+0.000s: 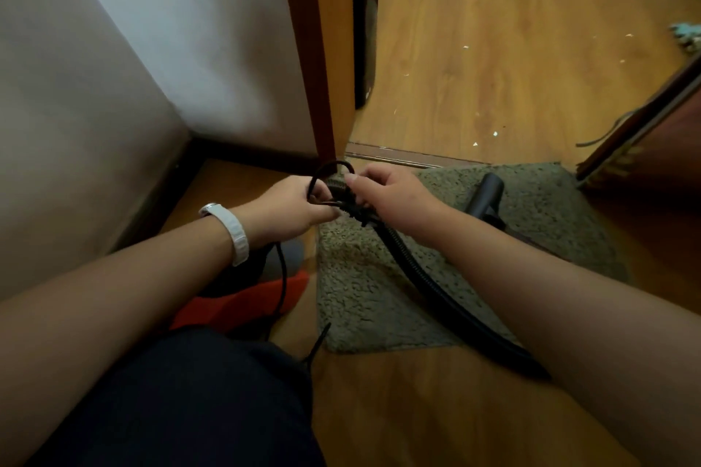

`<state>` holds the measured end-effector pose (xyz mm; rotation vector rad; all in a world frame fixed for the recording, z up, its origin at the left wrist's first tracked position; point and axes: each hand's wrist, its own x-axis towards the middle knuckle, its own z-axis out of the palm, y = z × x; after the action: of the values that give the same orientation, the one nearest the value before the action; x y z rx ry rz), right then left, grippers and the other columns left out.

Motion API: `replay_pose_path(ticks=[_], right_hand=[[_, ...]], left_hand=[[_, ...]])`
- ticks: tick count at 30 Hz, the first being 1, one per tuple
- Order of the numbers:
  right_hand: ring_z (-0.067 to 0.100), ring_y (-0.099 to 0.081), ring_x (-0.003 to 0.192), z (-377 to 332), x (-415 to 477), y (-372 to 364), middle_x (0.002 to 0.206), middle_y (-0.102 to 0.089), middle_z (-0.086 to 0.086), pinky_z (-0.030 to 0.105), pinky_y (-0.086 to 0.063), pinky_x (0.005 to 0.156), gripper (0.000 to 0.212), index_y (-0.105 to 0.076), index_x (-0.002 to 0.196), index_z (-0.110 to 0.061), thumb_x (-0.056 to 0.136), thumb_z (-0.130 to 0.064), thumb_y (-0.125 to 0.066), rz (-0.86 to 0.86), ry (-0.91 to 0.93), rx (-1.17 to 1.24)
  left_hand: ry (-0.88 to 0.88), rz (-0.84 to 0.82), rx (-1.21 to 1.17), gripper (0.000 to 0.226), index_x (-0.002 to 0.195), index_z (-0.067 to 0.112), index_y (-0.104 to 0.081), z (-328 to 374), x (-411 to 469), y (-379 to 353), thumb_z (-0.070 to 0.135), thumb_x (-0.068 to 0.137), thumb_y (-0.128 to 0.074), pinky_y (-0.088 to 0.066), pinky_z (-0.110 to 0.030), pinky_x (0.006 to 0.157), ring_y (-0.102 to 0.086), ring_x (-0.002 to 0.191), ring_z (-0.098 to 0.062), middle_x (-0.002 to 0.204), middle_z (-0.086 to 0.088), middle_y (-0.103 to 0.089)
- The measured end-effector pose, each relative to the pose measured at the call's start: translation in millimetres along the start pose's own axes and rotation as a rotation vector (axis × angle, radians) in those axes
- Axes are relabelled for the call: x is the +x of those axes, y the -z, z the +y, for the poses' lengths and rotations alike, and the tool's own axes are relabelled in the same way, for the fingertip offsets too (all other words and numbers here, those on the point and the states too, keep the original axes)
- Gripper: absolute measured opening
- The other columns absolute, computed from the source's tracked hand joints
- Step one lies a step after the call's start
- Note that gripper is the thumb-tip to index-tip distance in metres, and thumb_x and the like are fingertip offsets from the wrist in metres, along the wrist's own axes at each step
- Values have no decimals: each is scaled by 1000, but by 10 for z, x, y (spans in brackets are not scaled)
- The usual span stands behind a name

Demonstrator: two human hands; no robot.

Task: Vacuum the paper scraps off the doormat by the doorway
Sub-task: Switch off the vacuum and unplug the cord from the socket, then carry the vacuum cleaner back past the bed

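1. Beneath the left wrist, nearest the person, a dark-trousered knee (170, 390) and a red-orange object (246, 299) crowd the floor. A strand of the black cord (338, 188) hangs from the left hand across them and could snag there if it is pulled hard.
2. Under the right forearm, the ribbed hose (504, 354) crosses the near corner of the doormat (371, 299). A tug on it would likely ruck or drag the mat.
3. The left hand (292, 207) has its fingers curled round a loop of the cord. The right hand (387, 197) pinches the wound bundle with thumb and fingertips, where it meets the hose. Judging by this, the cord is being freed, and a loop drawn the wrong way may knot.
4. The doormat spreads below and to the right of the right hand. The nozzle (487, 193) lies on it just beyond the right forearm. I cannot make out any scraps in its shaggy pile.
5. Just beyond the left hand stands the door frame (322, 49), with the wall (113, 87) closing in on the left, so knuckles have little room there.
6. Beyond both hands, past the threshold (398, 155), the wooden floor (512, 49) offers open room. The paper scraps (495, 133) in view lie there, well apart from the hands. The door (645, 125) narrows the gap on the far right.
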<state>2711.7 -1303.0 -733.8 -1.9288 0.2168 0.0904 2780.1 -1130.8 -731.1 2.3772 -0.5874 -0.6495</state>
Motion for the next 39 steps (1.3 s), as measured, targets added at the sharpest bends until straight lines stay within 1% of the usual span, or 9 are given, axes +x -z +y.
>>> replay_pose_path(ticks=[4,10,16,19,23,25,29,33,39], right_hand=[[16,-65,86,310,56,-49,93,-68,-2,35,-55,76,19,-64,106,-23,99,-39,-59,-42,-68,-189],[19,-64,90,1100,194,-166,104,-64,1,38,-56,80,30,-60,119,-20,96,-39,-63,-70,-227,-471],[28,-52,121,1593,283,-306,129,-49,8,46,-48,101,59,-43,142,-19,91,-38,-66,33,-292,-594],[31,-49,126,1752,354,-380,135,-46,10,48,-48,102,71,-36,148,-18,89,-39,-69,21,-332,-635],[35,-49,127,1924,413,-454,138,-45,15,48,-48,101,77,-30,148,-16,87,-35,-72,-35,-450,-645],[35,-52,123,1987,392,-480,136,-47,16,48,-49,98,72,-31,144,-15,88,-34,-71,-74,-490,-660],[34,-60,108,2112,270,-529,126,-55,15,45,-55,85,54,-36,127,-15,89,-34,-69,-101,-556,-680],[32,-65,99,2205,120,-535,119,-61,13,42,-57,78,50,-36,124,-16,90,-35,-68,-67,-642,-652],[27,-66,93,2257,-18,-511,106,-65,5,42,-58,79,41,-47,119,-21,90,-42,-65,8,-643,-710]], left_hand=[[61,130,274,12,84,26,-66,-249,-31,224,34,92,-64,-52,-35,64,-66,71,-17,77,3,-69],[129,306,537,17,94,18,-64,-777,-207,518,33,95,-55,-46,-37,68,-61,84,-30,87,-5,-65],[198,112,579,22,95,23,-58,-1165,-405,521,45,96,-55,-42,-32,57,-60,78,-22,83,2,-62],[163,122,578,23,97,22,-52,-1254,-484,466,42,94,-60,-39,-32,56,-56,75,-21,82,3,-58],[150,192,590,59,128,17,-49,-1465,-501,477,42,82,-75,-51,-38,83,-57,105,-24,112,-3,-55],[210,165,492,74,138,17,-41,-1583,-502,492,43,79,-79,-51,-37,87,-56,112,-25,121,-3,-54],[267,57,305,40,113,26,-45,-1770,-493,456,34,87,-73,-48,-27,62,-65,84,-16,94,5,-62],[242,90,188,23,89,29,-51,-1801,-457,423,22,88,-73,-43,-25,59,-62,79,-12,85,4,-63],[277,25,90,16,102,24,-61,-1804,-405,432,19,90,-69,-53,-33,71,-65,88,-16,93,1,-68]])
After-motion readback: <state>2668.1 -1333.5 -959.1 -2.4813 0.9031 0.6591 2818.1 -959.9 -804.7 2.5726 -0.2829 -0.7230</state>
